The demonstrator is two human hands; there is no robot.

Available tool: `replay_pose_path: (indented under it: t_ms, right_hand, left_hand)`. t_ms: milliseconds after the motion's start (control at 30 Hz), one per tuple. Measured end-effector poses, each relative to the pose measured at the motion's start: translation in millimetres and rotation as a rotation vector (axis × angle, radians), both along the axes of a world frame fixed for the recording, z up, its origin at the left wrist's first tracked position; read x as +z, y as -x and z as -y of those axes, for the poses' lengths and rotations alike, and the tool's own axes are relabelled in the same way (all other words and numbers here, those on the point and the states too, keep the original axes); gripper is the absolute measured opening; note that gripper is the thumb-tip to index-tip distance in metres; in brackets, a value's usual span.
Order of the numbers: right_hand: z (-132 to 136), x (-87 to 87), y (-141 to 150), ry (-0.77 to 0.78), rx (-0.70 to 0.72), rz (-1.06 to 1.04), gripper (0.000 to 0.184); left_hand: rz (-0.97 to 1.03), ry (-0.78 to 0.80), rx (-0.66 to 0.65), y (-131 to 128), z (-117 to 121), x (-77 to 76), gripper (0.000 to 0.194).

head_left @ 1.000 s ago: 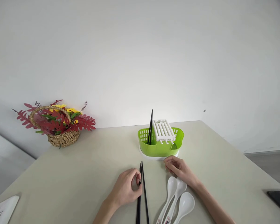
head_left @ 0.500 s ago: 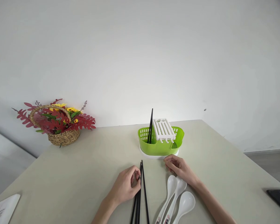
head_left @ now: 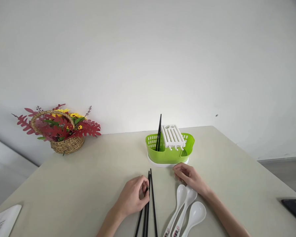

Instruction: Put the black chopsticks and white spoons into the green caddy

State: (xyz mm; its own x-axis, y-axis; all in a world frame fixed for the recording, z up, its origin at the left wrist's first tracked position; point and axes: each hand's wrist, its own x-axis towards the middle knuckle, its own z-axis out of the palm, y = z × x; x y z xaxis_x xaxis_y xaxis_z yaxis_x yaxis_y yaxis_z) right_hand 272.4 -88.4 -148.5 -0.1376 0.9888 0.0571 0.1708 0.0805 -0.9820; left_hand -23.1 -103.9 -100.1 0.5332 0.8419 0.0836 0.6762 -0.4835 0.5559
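Note:
My left hand (head_left: 135,195) curls at several black chopsticks (head_left: 148,210) lying lengthwise on the table, its thumb and forefinger pinched round part of the bunch. One chopstick (head_left: 153,204) lies just right of that hand. My right hand (head_left: 188,176) rests on the table with loosely curled fingers, and I see nothing in them. Three white spoons (head_left: 196,212) lie beside and below the right hand, bowls pointing away from me. Behind the hands stands a green cutlery basket (head_left: 160,158) with a white slotted rack (head_left: 174,136) on it. Black chopsticks (head_left: 159,133) stand upright in its left compartment.
A wicker basket of artificial flowers (head_left: 67,145) stands at the back left of the table (head_left: 108,164), by the white wall. A white printed object (head_left: 5,219) lies at the front left. At the right edge lies a dark phone (head_left: 294,209).
The chopsticks at my left hand have shifted slightly and fanned apart at their near ends. My right hand has stayed in place.

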Motion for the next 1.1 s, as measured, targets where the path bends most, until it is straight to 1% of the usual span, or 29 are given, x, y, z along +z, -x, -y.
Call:
replay_pose_path:
  t_ms: [200,300,467,633,767,867,967,1033,1100]
  right_hand:
    - [1,-0.1,0,-0.002,-0.011,0.009,0.045]
    - [1,0.6,0,-0.002,-0.013,0.005,0.046]
    - [1,-0.9,-1,-0.004,-0.008,-0.001,0.045]
    - [0,-2.0,-1,-0.002,-0.003,0.002,0.046]
    - [1,-0.6,-2,-0.006,-0.007,-0.002,0.047]
    - [1,1.8,-2,0.007,-0.014,-0.022,0.048]
    - [0,5.0,-4,0.02,-0.022,-0.089,0.048]
    - [-1,6.2,-6,0.029,-0.036,-0.17,0.046]
    - [-1,5.9,-8,0.048,-0.073,-0.266,0.043]
  left_hand:
    - [-0.079,-0.097,0.001,0,0,-1.8,0.022]
    - [-0.106,-0.135,0.026,1,-1,-3.8,0.02]
    - [-0.154,-0.2,0.09,2,-4,-11.3,0.008]
    - [-0.201,-0.327,0.209,4,-6,-17.4,0.018]
    - [-0.221,-0.316,0.261,5,-7,-14.2,0.024]
    - [-0.241,-0.271,0.306,9,-9,-7.7,0.018]
    - [-0.25,-0.254,0.376,16,-13,-2.2,0.014]
    - [-0.235,-0.287,0.397,21,-16,-1.6,0.014]
    - [-0.214,-0.356,0.39,26,-19,-4.1,0.014]
